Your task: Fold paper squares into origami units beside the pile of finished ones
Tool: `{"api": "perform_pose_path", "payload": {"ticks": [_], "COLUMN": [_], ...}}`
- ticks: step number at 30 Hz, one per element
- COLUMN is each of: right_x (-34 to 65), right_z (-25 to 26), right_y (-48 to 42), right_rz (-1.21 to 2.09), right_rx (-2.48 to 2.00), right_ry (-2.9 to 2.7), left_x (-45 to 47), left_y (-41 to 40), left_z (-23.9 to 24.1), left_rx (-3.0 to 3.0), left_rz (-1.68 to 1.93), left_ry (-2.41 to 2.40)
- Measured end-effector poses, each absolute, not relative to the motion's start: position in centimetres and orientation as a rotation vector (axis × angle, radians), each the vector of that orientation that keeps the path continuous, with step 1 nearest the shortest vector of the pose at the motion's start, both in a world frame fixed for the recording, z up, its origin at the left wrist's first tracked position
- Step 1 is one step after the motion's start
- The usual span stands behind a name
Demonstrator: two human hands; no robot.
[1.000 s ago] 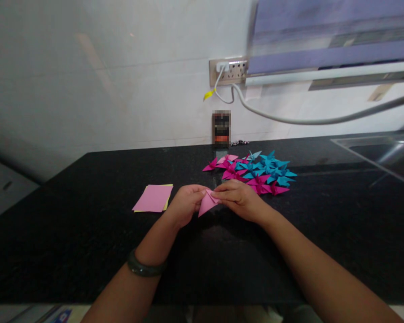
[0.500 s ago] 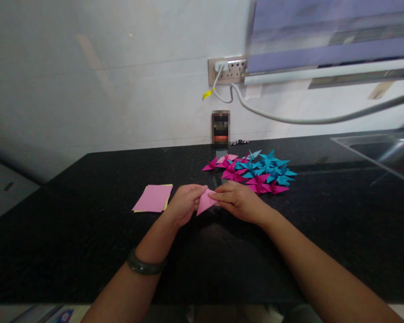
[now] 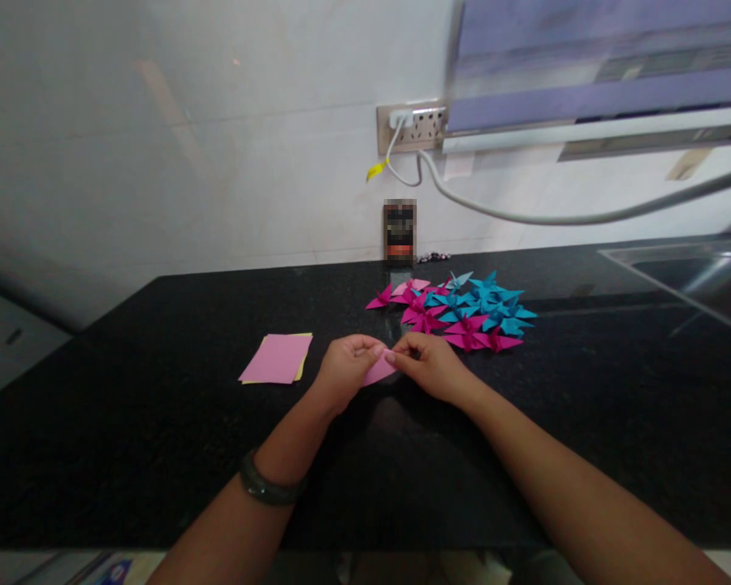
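Note:
A small folded piece of pink origami paper (image 3: 378, 370) is pinched between both hands above the dark countertop. My left hand (image 3: 348, 367) grips its left side, thumb on top, and covers much of it. On the upper right edge, my right hand (image 3: 430, 364) closes thumb and fingers on the paper, the thumbs almost meeting. Just beyond the right hand lie several folded paper cranes, magenta ones (image 3: 423, 313) and blue ones (image 3: 490, 301). To the left of my left hand rests a stack of square paper (image 3: 276, 358), pink on top with yellow showing beneath.
A phone-like object with a blurred front (image 3: 400, 231) leans against the wall, beside a beaded string (image 3: 434, 257). Farther right is a sink (image 3: 694, 272). A wall socket (image 3: 411, 127) holds a white plug, and a grey hose (image 3: 560, 218) runs along the wall.
The pink paper has turned, and less of it shows below the fingers. My left hand has shifted slightly right; both thumbs have come together at the paper's upper edge.

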State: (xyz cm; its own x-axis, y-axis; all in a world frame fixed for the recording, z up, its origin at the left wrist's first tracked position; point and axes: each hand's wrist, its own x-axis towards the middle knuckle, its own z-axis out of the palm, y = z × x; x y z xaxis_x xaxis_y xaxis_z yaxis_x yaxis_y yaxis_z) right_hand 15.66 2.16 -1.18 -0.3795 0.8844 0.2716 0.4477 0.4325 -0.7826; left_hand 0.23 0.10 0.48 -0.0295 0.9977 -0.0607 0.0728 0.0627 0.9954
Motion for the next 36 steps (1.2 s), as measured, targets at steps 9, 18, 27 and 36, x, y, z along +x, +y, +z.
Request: {"api": "perform_pose_path", "payload": {"ticks": [9, 18, 27, 36], "right_x": [15.7, 15.7, 15.9, 16.9], "right_z": [-1.4, -0.9, -1.1, -0.3], "right_y": [2.3, 2.2, 2.5, 3.1], "right_rz": [0.76, 0.819, 0.829, 0.915], "right_rx": [-1.119, -1.126, -1.077, -1.096], "right_ry": [-1.982, -1.966, -2.011, -1.918], "left_x": [0.7, 0.6, 0.6, -0.1], "left_y": [0.1, 0.3, 0.2, 0.7], "left_z": [0.3, -0.7, 0.0, -0.2], "left_rx": [1.115, 1.103, 1.425, 1.088], "left_rz": [1.163, 1.172, 1.169, 1.353], "left_ry": [1.285, 1.278, 1.426, 1.375]}}
